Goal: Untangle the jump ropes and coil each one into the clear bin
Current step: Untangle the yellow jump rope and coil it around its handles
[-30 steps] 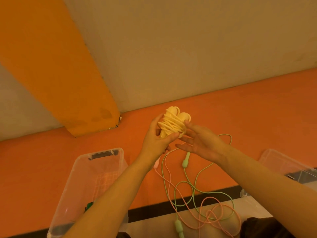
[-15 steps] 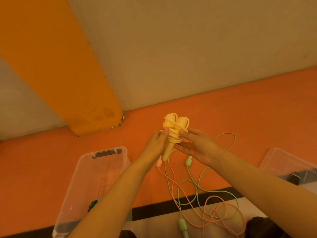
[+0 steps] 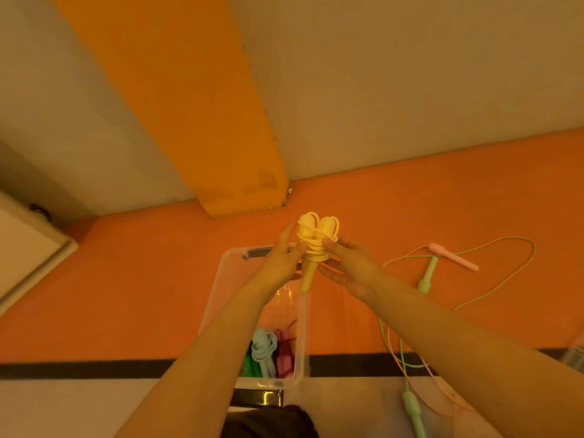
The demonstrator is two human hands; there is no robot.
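A yellow jump rope [image 3: 313, 248], its cord wound round its two handles, is held upright above the far end of the clear bin [image 3: 218, 279]. My left hand [image 3: 281, 260] grips the bundle from the left. My right hand [image 3: 350, 263] pinches it from the right at the wound cord. Inside the bin's near end lie coiled ropes: a light blue one [image 3: 264, 346], a dark pink one [image 3: 284, 352] and a green one [image 3: 249, 363]. A green rope [image 3: 426, 276] and a pale pink rope [image 3: 453, 257] lie tangled on the orange floor at the right.
An orange pillar [image 3: 221, 137] meets the floor just beyond the hands. A black stripe [image 3: 79, 368] crosses the floor near me. A pale cabinet [image 3: 25, 245] stands at the far left. The edge of another clear container [image 3: 576, 352] shows at the far right.
The view has swung left, so the clear bin now lies under my hands and the loose ropes sit to the right. Both hands still hold the yellow bundle, now over the bin.
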